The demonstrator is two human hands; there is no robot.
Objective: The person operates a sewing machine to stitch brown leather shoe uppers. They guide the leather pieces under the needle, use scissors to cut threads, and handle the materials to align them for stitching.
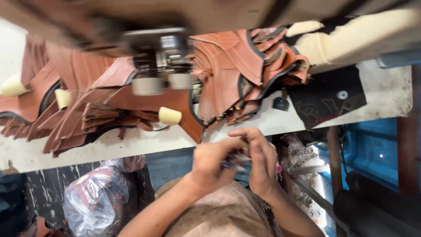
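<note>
The fingers (pixel 239 149) of both hands meet over the lap, pinched narrowly around a small, thin object (pixel 234 166) that is too blurred to identify; it looks partly dark with a pale streak. The left hand (pixel 210 164) cups it from one side, and the right hand (pixel 261 162) curls over it from the other, so the two hands touch.

Just beyond the fingers runs the edge of a pale worktop (pixel 131 142). On it lie heaps of reddish-brown leather pieces (pixel 232 70) with dark edging, one heap directly past the hands and another (pixel 74 109) further off to the left. Between the heaps a machine head (pixel 160 61) hangs over the worktop, blurred.

Judging from this, the leather lies untouched at the machine while the hands are busy with the small object.

Below the worktop, left of the hands, sits a clear plastic bag (pixel 98 197) of similar brown material.
</note>
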